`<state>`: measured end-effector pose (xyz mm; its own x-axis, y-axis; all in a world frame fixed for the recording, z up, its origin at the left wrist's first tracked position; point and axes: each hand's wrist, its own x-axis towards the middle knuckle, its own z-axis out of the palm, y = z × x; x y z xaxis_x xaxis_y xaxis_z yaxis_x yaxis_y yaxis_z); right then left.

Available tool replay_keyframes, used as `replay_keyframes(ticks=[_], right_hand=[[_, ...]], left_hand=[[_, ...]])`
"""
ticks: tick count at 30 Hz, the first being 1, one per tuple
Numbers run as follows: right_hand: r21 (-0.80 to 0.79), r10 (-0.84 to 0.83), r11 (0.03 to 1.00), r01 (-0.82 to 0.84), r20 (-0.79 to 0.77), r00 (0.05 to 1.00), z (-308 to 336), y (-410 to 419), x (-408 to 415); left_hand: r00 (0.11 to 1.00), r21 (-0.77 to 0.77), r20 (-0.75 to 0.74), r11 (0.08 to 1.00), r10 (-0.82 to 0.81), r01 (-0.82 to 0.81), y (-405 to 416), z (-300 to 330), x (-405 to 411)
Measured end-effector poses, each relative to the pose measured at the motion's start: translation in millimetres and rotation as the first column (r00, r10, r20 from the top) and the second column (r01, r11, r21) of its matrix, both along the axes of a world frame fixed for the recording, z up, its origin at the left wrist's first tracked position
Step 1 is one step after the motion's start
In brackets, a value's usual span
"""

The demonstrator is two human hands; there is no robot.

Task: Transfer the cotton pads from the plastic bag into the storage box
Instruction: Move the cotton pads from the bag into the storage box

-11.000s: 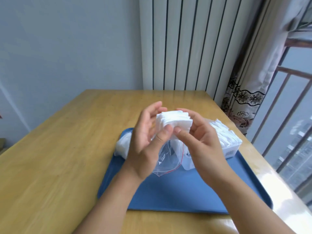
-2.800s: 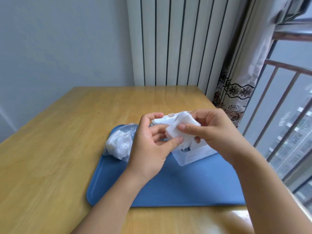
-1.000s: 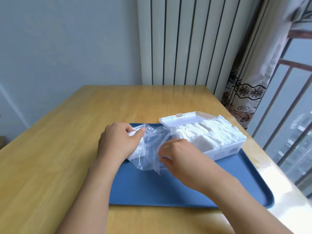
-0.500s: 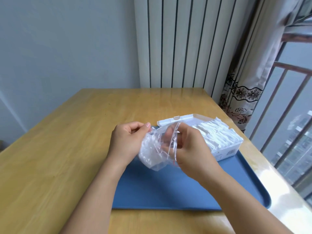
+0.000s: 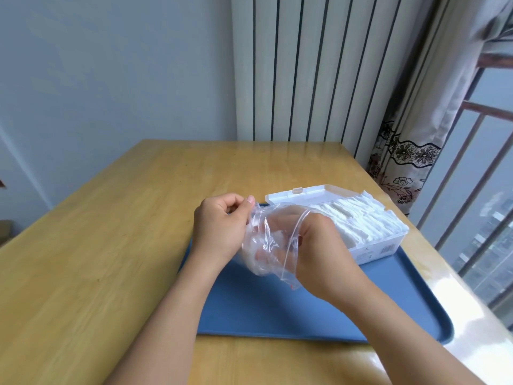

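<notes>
Behind our work stands a white ribbed radiator point(image 5: 299, 68) against a pale grey wall, with a patterned curtain point(image 5: 416, 134) and window railing to the right. We sit at a light wooden table point(image 5: 111, 245) on which lies a flat blue plastic tray point(image 5: 305, 309).

We hold a clear, crinkled zip-top plastic bag point(image 5: 263, 245) just above the tray, between our two hands. Our left hand point(image 5: 219, 226) pinches its upper edge with thumb and curled fingers; our right hand point(image 5: 313, 251) reaches inside through the mouth, fingers curled within the film. Whether they grasp anything we cannot tell, for only a faint whitish patch shows through the plastic.

Just beyond our right hand the white rectangular plastic storage box point(image 5: 377, 248) rests on the tray's far right part, its hinged lid point(image 5: 302, 195) thrown back. It is packed nearly full with white square cotton pads point(image 5: 363, 223) standing on edge in rows.

We judge the pads to be almost weightless, soft and easily crushed or scattered, so any left are best taken as a small stack, pinched lightly across the flat faces. The bag looks thin, limp and slippery; gripping it near the zip edge should keep the mouth open.
</notes>
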<state>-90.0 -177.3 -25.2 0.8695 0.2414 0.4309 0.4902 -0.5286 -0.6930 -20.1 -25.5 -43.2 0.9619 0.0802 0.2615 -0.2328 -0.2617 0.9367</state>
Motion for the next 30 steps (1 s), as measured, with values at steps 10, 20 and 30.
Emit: replay_keyframes(ticks=[10,20,30], right_hand=[[-0.442,-0.107,0.892,0.096,0.0,0.994,-17,0,6],[0.213,-0.163,0.964,0.162,-0.012,0.986,16,-21,1],[0.788,0.258,0.615,-0.031,-0.164,0.952,26,-32,3]], left_hand=[[0.998,0.075,-0.059,0.997,-0.005,0.009,4,-2,4],[0.962,0.05,-0.096,0.967,0.255,-0.251,33,-6,20],[0.895,-0.187,0.446,0.98,0.017,0.075,-6,27,-29]])
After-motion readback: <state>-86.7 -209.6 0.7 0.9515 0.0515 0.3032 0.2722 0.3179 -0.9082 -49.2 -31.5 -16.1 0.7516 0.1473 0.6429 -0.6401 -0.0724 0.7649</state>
